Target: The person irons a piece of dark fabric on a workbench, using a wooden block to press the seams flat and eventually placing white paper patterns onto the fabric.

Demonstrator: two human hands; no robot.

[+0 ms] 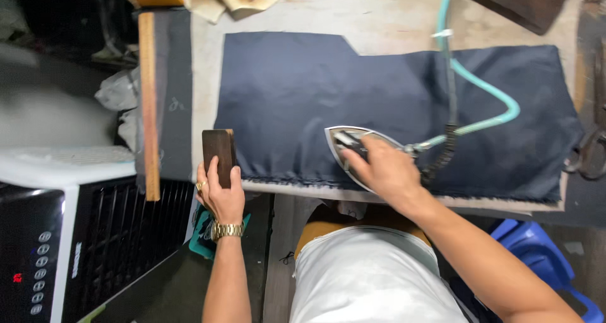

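Nearest you, your left hand is closed around a dark wooden block, held upright at the near edge of the desk, just left of the cloth. Your right hand grips the handle of the steam iron, which sits flat on the navy fabric panel near its front hem, tip pointing left toward the block. The panel's long axis runs left to right, mostly beyond and right of the iron. A teal hose trails away from the iron's heel.
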